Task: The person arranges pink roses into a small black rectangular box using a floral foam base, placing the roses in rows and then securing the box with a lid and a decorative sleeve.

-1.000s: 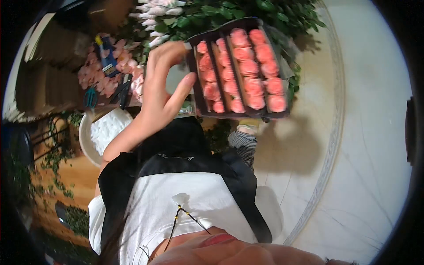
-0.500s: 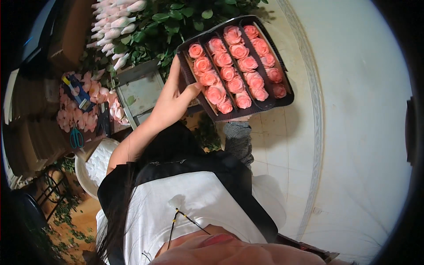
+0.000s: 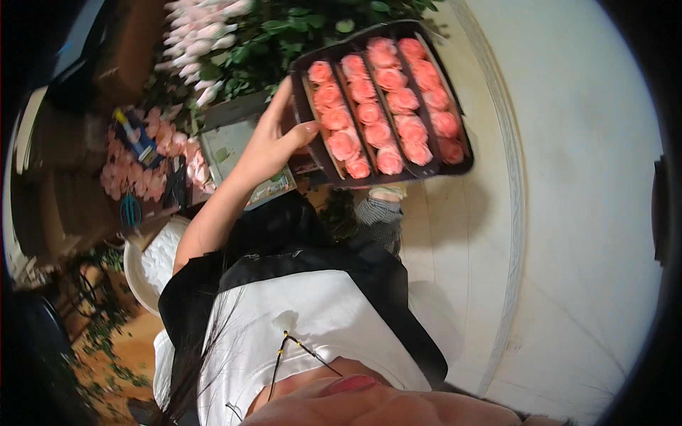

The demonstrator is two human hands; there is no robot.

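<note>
A dark box [image 3: 463, 142] of pink roses [image 3: 389, 78] is held up in front of me, its flowers in several rows between dark dividers. My left hand [image 3: 273, 140] grips the box’s left side, thumb over the rim beside the roses, other fingers along the outer wall. My right hand [image 3: 387, 192] is under the box, mostly hidden; a pale yellowish piece and a checked sleeve [image 3: 378, 220] show below it, and its fingers are out of sight.
Rose stems in white netting [image 3: 202, 39] and foliage [image 3: 305, 25] lie beyond. Left are loose petals [image 3: 135, 170], teal scissors [image 3: 130, 209], a pale tray [image 3: 231, 145], a white bucket [image 3: 160, 255] and stacked cardboard [image 3: 64, 156]. A white surface [image 3: 582, 142] spans the right.
Since a second ago, my left thumb has come down onto the box’s rim and the box has shifted slightly left, its flower tops turned more toward me. The last half second shows little change.
</note>
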